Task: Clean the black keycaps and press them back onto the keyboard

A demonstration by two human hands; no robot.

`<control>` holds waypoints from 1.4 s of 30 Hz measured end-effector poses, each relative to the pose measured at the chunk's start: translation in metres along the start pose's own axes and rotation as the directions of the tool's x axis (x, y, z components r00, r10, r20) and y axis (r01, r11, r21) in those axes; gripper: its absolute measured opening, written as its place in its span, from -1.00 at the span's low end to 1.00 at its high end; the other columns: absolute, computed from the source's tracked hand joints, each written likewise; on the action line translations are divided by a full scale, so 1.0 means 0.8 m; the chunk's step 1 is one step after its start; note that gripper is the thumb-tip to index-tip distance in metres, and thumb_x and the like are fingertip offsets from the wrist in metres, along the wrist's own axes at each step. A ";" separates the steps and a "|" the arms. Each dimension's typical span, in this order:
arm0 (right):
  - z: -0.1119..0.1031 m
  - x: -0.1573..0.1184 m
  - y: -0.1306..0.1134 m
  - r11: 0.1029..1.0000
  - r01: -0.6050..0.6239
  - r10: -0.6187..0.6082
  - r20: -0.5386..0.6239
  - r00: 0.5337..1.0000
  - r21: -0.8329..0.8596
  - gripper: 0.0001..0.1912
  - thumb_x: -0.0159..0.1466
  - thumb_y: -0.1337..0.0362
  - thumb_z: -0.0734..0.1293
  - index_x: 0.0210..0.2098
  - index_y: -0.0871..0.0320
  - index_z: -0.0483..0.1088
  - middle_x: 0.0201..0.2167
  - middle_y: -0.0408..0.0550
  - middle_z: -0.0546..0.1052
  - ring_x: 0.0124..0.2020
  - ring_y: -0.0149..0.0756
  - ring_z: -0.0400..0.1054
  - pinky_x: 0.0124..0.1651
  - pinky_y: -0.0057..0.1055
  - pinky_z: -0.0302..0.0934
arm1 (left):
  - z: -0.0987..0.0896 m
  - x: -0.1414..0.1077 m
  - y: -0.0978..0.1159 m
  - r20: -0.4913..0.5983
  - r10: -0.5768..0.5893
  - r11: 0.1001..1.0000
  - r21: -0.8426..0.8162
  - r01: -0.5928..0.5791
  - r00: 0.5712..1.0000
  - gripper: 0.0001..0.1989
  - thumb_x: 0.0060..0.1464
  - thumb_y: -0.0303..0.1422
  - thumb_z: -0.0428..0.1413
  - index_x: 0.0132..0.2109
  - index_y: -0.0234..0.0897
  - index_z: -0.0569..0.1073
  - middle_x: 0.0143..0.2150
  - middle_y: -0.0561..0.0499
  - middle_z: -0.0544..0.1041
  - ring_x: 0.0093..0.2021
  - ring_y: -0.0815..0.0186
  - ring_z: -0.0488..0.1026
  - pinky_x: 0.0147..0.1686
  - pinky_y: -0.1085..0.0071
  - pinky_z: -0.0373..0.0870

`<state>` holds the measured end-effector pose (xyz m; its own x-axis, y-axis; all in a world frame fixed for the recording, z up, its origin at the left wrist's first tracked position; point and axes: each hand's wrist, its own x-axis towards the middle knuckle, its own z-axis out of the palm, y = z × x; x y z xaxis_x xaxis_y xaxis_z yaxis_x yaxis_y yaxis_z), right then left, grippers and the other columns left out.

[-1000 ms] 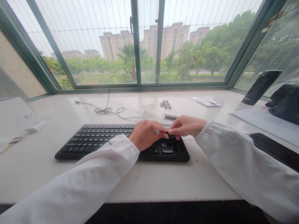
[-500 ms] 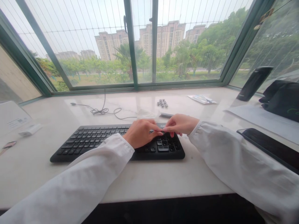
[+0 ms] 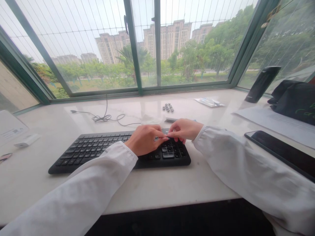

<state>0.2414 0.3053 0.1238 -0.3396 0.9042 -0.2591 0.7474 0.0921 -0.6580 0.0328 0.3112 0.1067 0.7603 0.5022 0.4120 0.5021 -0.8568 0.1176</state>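
Observation:
A black keyboard (image 3: 95,147) lies on the white sill in front of me. Over its right part, my left hand (image 3: 145,139) is closed, thumb and forefinger pinched together near the top of the number pad. My right hand (image 3: 184,129) meets it there, also in a pinch, fingertips touching or nearly touching those of the left. Whatever is between the fingers is too small and covered to make out. Some number pad keys (image 3: 168,154) show below the hands, and several spots there look like bare sockets. Loose keycaps (image 3: 168,107) lie in a small group behind the keyboard.
A thin dark tool (image 3: 170,120) lies just behind my right hand. A coiled cable (image 3: 104,117) is at the back left, a plastic packet (image 3: 209,102) at the back right. A phone (image 3: 278,149), paper, a black bag (image 3: 295,100) and a black upright object (image 3: 262,84) stand or lie to the right.
The whole view has shifted slightly, moving everything a little to the left. Both hands keep their pinch at the same spot over the number pad.

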 end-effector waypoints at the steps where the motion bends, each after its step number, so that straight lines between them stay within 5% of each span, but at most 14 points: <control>1: 0.000 0.001 0.001 1.000 0.002 -0.002 0.005 1.000 0.001 -0.74 0.20 0.13 0.33 -0.32 0.23 0.49 -0.52 -0.07 0.53 -0.60 -0.42 0.38 -0.54 -0.51 0.33 | 0.000 0.000 -0.001 0.000 -0.004 1.000 -0.014 0.004 1.000 -0.77 0.19 -0.20 0.07 -0.30 -0.08 0.61 -0.34 0.13 0.53 -0.44 0.46 0.37 -0.43 0.48 0.19; 17: -0.003 -0.005 0.000 1.000 0.020 -0.020 0.030 0.999 0.002 -0.66 0.14 0.07 0.38 -0.29 0.25 0.50 -0.49 -0.04 0.56 -0.55 -0.41 0.41 -0.49 -0.52 0.38 | -0.001 -0.002 -0.006 0.007 0.073 0.994 -0.080 -0.072 0.997 -0.74 0.21 -0.20 0.05 -0.22 -0.11 0.62 -0.31 0.07 0.54 -0.48 0.49 0.34 -0.43 0.51 0.22; 42: -0.007 -0.004 0.002 0.998 0.044 -0.048 0.090 0.995 0.049 -0.57 0.04 0.00 0.44 -0.26 0.23 0.51 -0.54 -0.10 0.50 -0.48 -0.38 0.40 -0.44 -0.49 0.39 | 0.002 0.003 -0.006 0.005 -0.034 0.964 -0.262 0.035 0.999 -0.80 0.11 -0.22 0.15 -0.23 -0.17 0.63 -0.34 0.03 0.57 -0.40 0.41 0.41 -0.39 0.47 0.26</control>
<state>0.2471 0.3049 0.1279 -0.4251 0.8577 -0.2893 0.7028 0.1113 -0.7026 0.0332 0.3169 0.1054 0.7448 0.5320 0.4028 0.4025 -0.8396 0.3648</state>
